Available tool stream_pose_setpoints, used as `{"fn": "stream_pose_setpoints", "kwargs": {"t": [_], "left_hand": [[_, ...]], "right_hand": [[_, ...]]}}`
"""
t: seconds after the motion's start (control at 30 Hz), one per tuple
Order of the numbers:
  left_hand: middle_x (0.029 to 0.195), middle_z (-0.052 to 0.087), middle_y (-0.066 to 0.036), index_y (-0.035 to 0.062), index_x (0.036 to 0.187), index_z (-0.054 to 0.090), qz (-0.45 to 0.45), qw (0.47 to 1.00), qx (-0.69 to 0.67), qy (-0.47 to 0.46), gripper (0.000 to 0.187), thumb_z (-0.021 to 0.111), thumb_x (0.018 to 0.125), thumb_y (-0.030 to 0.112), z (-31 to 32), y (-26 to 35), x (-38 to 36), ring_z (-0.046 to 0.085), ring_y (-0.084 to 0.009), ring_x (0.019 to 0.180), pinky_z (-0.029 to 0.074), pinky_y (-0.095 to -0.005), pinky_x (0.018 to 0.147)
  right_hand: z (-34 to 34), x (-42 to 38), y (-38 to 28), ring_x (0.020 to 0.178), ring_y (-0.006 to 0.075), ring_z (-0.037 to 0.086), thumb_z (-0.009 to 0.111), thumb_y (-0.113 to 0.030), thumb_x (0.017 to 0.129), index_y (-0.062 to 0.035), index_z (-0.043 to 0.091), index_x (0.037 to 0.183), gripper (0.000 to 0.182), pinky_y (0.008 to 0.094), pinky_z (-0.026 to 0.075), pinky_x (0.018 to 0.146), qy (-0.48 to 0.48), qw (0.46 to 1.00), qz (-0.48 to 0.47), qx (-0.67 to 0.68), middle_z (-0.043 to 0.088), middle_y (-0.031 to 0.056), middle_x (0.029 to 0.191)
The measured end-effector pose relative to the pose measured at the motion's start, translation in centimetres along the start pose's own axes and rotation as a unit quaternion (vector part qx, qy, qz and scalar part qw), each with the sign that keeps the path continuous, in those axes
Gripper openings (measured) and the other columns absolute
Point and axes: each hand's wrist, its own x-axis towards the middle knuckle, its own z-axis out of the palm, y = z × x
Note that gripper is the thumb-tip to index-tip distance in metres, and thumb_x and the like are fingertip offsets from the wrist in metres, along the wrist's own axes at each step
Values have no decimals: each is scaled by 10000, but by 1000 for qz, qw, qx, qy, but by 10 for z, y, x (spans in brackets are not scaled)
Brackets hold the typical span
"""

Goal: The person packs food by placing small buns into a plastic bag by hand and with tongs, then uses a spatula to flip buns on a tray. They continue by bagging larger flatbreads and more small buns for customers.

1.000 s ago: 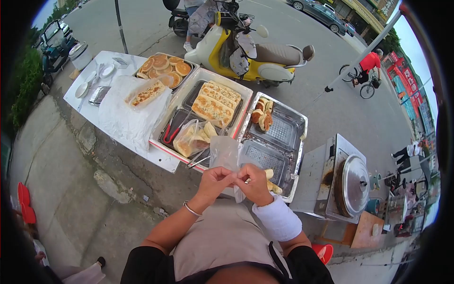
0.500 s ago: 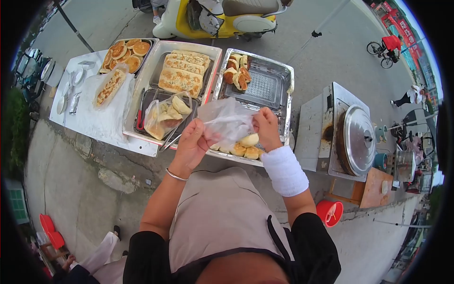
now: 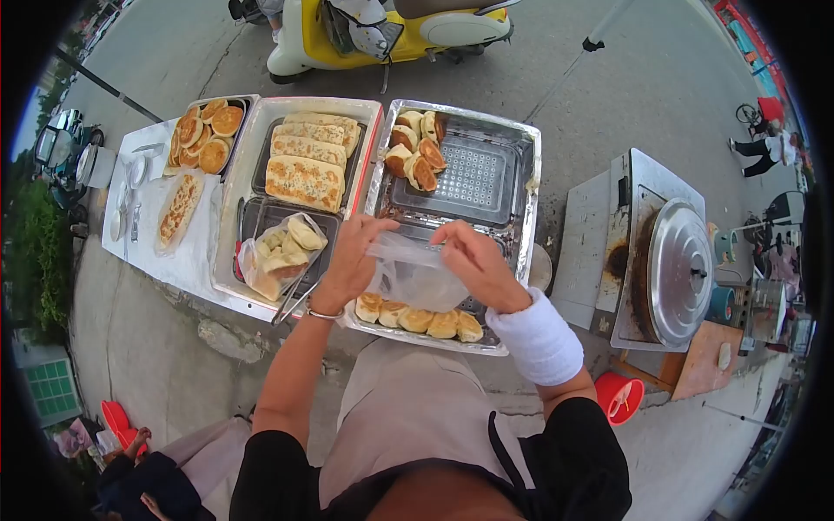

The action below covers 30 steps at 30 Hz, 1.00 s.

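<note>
Between my hands hangs a clear plastic bag [image 3: 423, 282], its mouth stretched across and nothing visible inside it. My left hand [image 3: 352, 256] pinches the bag's left edge. On the opposite edge, the fingers of my right hand [image 3: 478, 265] are closed too. Below the bag, a row of golden buns [image 3: 417, 319] lies along the near side of a foil-lined tray [image 3: 534, 182]. More browned buns [image 3: 417, 149] are heaped in that tray's far left corner. A filled bag of pale buns [image 3: 282, 253] rests left of my left hand, with metal tongs [image 3: 291, 300] beside it.
Left of the foil tray, a white box [image 3: 230, 208] holds flat filled breads [image 3: 306, 181]. Round cakes [image 3: 213, 135] and a bagged bread [image 3: 180, 210] lie farther left. A lidded pan [image 3: 682, 260] stands on the right; a yellow scooter [image 3: 321, 43] is beyond. A person [image 3: 165, 478] is lower left.
The bag, crumpled and raised before, now hangs more open and lower over the foil tray. My hands have shifted their hold on its rim. The view has tilted a little.
</note>
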Motion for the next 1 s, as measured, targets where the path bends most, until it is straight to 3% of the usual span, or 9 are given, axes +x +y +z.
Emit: {"fn": "stream_pose_setpoints", "kwargs": {"t": [0.07, 0.17, 0.3, 0.4, 0.47, 0.53, 0.6, 0.73, 1.0], "left_hand": [[1090, 641, -118, 52, 1219, 603, -127, 975, -182, 36, 347, 475, 899, 19, -2, -21, 7, 611, -232, 1021, 486, -377, 901], [955, 661, -77, 61, 1248, 572, -333, 825, -447, 89, 318, 442, 958, 75, 20, -55, 28, 645, -172, 832, 528, -298, 718], [933, 642, -64, 88, 1294, 540, -363, 639, -678, -29, 322, 440, 1014, 211, 90, -82, 10, 639, -143, 807, 531, -268, 643], [1035, 635, -82, 103, 1331, 525, -167, 487, -857, 29, 368, 418, 1033, 290, 113, -75, 31, 624, -175, 983, 531, -333, 800], [1296, 514, -124, 146, 1441, 418, -130, 416, -858, 271, 508, 438, 1015, 423, 130, -77, 60, 474, -253, 1252, 393, -452, 1052], [1425, 361, -135, 177, 1495, 309, -238, 441, -774, 386, 663, 496, 960, 521, 139, -84, 88, 357, -297, 1338, 288, -471, 1120], [1560, 62, -116, 243, 1549, 128, -290, 420, -740, 438, 986, 630, 812, 664, 154, -117, 94, 116, -347, 1434, 122, -486, 1182], [1556, 68, -129, 237, 1548, 126, -360, 535, -657, 391, 1051, 679, 767, 672, 177, -114, 121, 30, -391, 1434, 100, -523, 1173], [1376, 497, -92, 198, 1415, 442, -330, 523, -741, 263, 713, 484, 897, 685, 173, -148, 174, 451, -268, 1269, 290, -528, 1100]], "right_hand": [[-32, 10, 26, 733, 66, 546, 619, -87, 892, -14, 669, 953, 108, 233, 438, 639, -68, 986, 149, 32, 622, 2, 769], [-38, 7, 81, 759, 77, 574, 633, -185, 928, -22, 696, 936, 174, 223, 456, 685, -265, 904, 91, 324, 644, -2, 797], [-56, 60, 115, 867, 153, 622, 637, -262, 938, -58, 662, 1087, 254, 288, 500, 784, 100, 994, -6, -34, 660, 26, 963], [-65, 117, 136, 949, 202, 635, 617, -278, 945, -72, 629, 1172, 306, 327, 518, 834, 359, 843, -3, -401, 658, 60, 1096], [-47, 158, 212, 976, 230, 633, 584, -254, 949, -64, 633, 1164, 291, 352, 514, 860, 395, 912, -96, -56, 657, 103, 1100], [-46, 181, 234, 994, 264, 632, 562, -227, 947, -59, 636, 1162, 282, 380, 506, 884, 387, 913, -132, -15, 658, 138, 1097], [-52, 198, 242, 1001, 303, 631, 551, -198, 938, -58, 638, 1164, 279, 412, 494, 907, 352, 884, -121, -284, 662, 164, 1088], [-60, 222, 220, 1049, 393, 611, 586, -364, 912, -83, 605, 1225, 421, 479, 466, 938, 223, 935, -26, -274, 615, 219, 1191], [-62, 257, 194, 1122, 444, 560, 562, -368, 906, -84, 548, 1296, 483, 465, 437, 987, 104, 946, 110, -287, 575, 296, 1219]]}}
